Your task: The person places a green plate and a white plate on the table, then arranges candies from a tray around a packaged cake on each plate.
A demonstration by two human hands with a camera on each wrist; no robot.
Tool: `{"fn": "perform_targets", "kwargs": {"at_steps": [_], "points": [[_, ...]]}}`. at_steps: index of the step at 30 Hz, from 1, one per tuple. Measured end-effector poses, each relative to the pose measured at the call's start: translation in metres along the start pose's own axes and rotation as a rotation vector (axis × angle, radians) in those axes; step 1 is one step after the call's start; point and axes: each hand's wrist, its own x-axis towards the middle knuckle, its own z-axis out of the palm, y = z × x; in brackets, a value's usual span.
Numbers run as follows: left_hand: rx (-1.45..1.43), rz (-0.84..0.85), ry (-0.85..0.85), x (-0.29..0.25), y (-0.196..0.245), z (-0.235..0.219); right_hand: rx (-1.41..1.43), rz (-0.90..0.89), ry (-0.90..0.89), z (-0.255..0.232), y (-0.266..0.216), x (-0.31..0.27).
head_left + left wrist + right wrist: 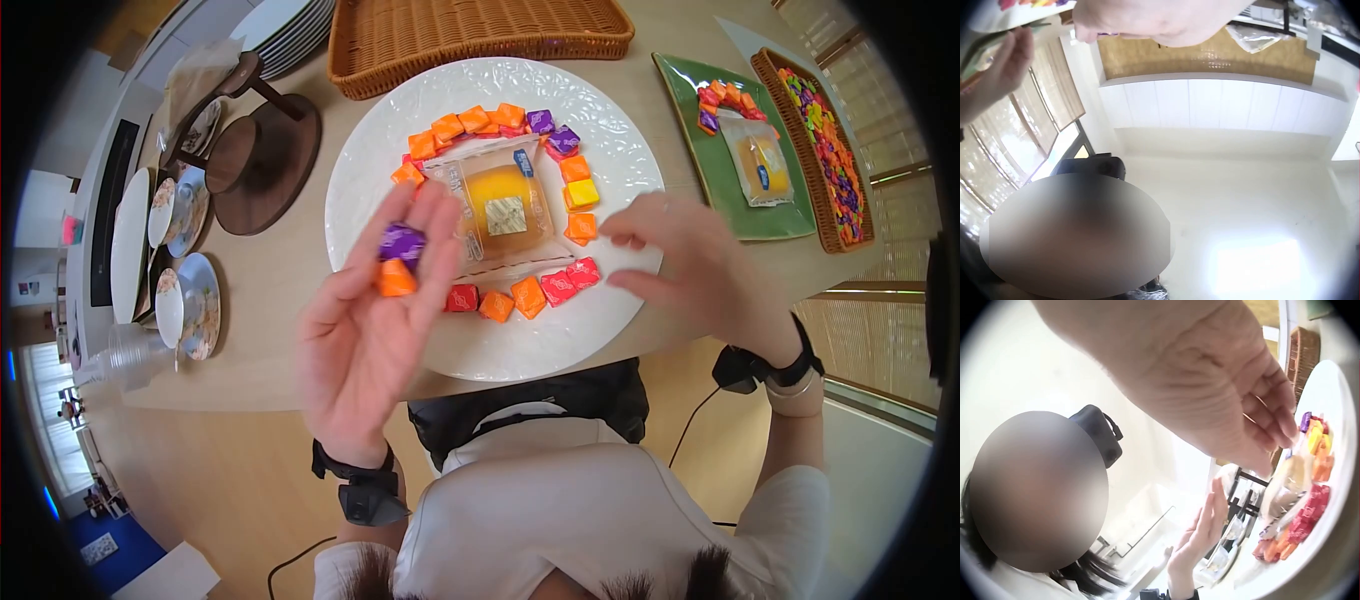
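Observation:
My left hand [365, 325] is held palm up over the front left of the large white plate [370, 150]. Across its straight fingers lie a purple wrapped candy [402, 243] and an orange wrapped candy [397, 279]. My right hand [695, 255] hovers at the plate's right edge, fingers loosely bent and thumb apart, with nothing visible between them. A clear-wrapped yellow cake [498, 183] sits mid-plate. Around it runs a ring of candies, with an orange one [581, 228] nearest my right fingertips and a red one [583, 272] further forward. The left hand hides the ring's left part.
Behind the plate is a wicker basket [480, 35]. To the right, a green plate [690, 130] bears another wrapped cake and candies, beside a narrow basket [832, 238] full of candies. At left stand a dark wooden stand [265, 185], stacked white plates [285, 30] and bowls.

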Motion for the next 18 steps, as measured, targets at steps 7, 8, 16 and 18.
{"fn": "perform_targets", "kwargs": {"at_steps": [7, 8, 16, 18], "points": [[-0.063, 0.124, -0.002, -0.004, 0.011, 0.000, 0.008, 0.100, -0.051, 0.027, 0.001, -0.008], [-0.058, 0.124, 0.001, -0.004, 0.011, 0.000, -0.001, 0.092, -0.043, 0.027, 0.001, -0.008], [-0.037, 0.083, -0.004, -0.005, 0.010, -0.001, 0.007, 0.084, 0.023, 0.034, -0.001, -0.005], [-0.033, 0.073, -0.001, -0.005, 0.010, -0.002, -0.016, 0.069, 0.052, 0.035, 0.000, -0.005]]}}
